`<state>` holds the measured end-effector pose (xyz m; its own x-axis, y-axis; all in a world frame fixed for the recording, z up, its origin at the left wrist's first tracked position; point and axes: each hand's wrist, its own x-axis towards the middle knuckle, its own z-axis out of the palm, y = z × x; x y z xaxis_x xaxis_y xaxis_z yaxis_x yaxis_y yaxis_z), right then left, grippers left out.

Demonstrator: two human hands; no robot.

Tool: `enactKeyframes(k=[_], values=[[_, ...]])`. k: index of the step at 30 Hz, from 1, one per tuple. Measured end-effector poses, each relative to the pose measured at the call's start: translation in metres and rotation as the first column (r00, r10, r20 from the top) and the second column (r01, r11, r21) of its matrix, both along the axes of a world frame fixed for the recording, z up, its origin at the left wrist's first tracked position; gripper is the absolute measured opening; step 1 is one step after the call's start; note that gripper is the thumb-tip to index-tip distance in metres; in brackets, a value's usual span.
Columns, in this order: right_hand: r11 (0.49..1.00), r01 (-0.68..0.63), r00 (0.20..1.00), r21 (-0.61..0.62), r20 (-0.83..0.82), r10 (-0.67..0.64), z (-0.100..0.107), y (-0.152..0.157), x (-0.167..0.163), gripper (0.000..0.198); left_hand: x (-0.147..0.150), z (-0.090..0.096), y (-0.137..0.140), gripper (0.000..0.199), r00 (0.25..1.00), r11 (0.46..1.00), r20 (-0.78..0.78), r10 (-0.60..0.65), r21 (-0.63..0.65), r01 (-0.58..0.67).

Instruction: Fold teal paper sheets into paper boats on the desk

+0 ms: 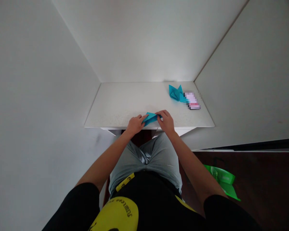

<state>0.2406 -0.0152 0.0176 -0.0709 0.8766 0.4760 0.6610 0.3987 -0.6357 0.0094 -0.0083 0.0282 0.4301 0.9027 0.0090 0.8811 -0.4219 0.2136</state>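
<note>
Hands are apart, 1 at each end of a folded blue sheet (149, 119) near the front edge of a white tabletop (125, 101). Left hand (135, 124) clamps the left end; right hand (167, 121) pinches the right. 1 blue paper figure (175, 93) lies far right, beside a pixelated phone (192, 100); contact undeterminable.

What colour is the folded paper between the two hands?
The folded paper is bright blue, leaning turquoise, as the head view shows.
</note>
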Motion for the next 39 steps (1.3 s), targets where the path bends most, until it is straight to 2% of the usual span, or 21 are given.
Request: enactKeyframes(k=[3,6,8,12,16,19,21,24,28,33,39], values=[[0.997,0.059,0.971,-0.048,-0.231,-0.068,-0.006,0.011,-0.009,0.05,0.003,-0.009,0.004,0.054,0.977,0.996,0.195,0.09,-0.028,-0.086],[0.989,0.069,0.941,-0.135,-0.319,-0.109,-0.017,0.02,-0.02,0.071,0.003,-0.019,0.007,0.052,0.879,0.991,0.459,0.129,-0.045,-0.123],[0.985,0.018,0.962,-0.169,-0.266,-0.064,-0.022,0.022,-0.026,0.067,0.0,-0.023,0.009,0.052,0.795,0.987,0.584,0.163,-0.082,-0.142],[0.98,-0.112,0.992,-0.167,-0.083,0.099,-0.026,0.02,-0.026,0.048,-0.009,-0.028,0.016,0.051,0.659,0.965,0.705,0.262,-0.21,-0.159],[0.97,-0.209,0.965,-0.127,0.132,0.225,-0.029,0.02,-0.016,0.055,-0.019,-0.03,0.024,0.049,0.547,0.96,0.79,0.276,-0.26,-0.107],[0.974,-0.179,0.95,-0.136,0.235,0.208,-0.033,0.02,-0.005,0.053,-0.03,-0.035,0.027,0.042,0.567,0.981,0.801,0.19,-0.184,-0.069],[0.977,-0.164,0.935,-0.14,0.293,0.199,-0.034,0.017,0.002,0.046,-0.038,-0.039,0.025,0.032,0.618,0.99,0.774,0.14,-0.113,-0.082],[0.965,-0.226,0.889,-0.136,0.376,0.262,-0.033,0.01,0.012,0.037,-0.052,-0.046,0.02,0.021,0.714,0.996,0.696,0.074,-0.02,-0.084],[0.957,-0.26,0.877,-0.129,0.383,0.29,-0.031,0.002,0.022,0.036,-0.062,-0.048,0.015,0.016,0.793,0.998,0.609,-0.031,0.057,-0.005],[0.975,-0.163,0.943,-0.151,0.266,0.199,-0.035,0.005,0.018,0.027,-0.059,-0.039,0.02,0.027,0.821,0.998,0.57,0.045,-0.066,-0.009],[0.981,0.009,0.978,-0.193,0.206,0.032,-0.037,0.012,0.003,0.027,-0.038,-0.03,0.02,0.022,0.849,0.978,0.485,0.209,-0.08,-0.195]])
